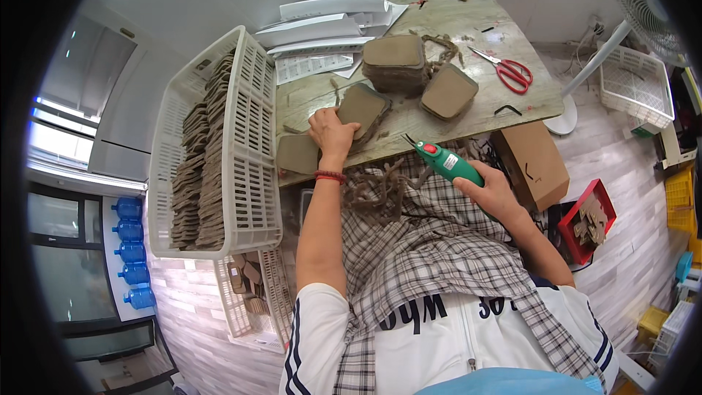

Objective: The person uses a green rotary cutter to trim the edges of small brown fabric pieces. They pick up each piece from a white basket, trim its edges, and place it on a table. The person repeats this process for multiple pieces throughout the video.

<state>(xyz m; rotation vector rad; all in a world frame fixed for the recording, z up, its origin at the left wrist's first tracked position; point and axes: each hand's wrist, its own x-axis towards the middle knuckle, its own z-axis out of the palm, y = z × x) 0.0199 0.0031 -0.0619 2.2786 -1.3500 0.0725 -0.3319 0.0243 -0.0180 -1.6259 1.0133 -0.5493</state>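
My left hand (333, 132) grips the near left edge of a small stack of brown rounded-square pads (363, 108), its thumb on top. In my right hand (491, 192) is a green hand-held power tool (447, 162) with a red button and a thin forked metal tip. That tip points toward the table's front edge, a little to the right of the held stack and apart from it. A taller pad stack (395, 58) stands behind, with another stack (449, 93) at its right. One more pad (297, 152) lies left of my left hand. Brown scrap strips (387, 186) hang over my lap.
On the table (515, 44) lie red-handled scissors (512, 73), a black hex key (507, 110) and papers (329, 29). A white crate (245, 175) full of pads adjoins its left side. A cardboard box (537, 164) and a red tray (605, 208) are at the right.
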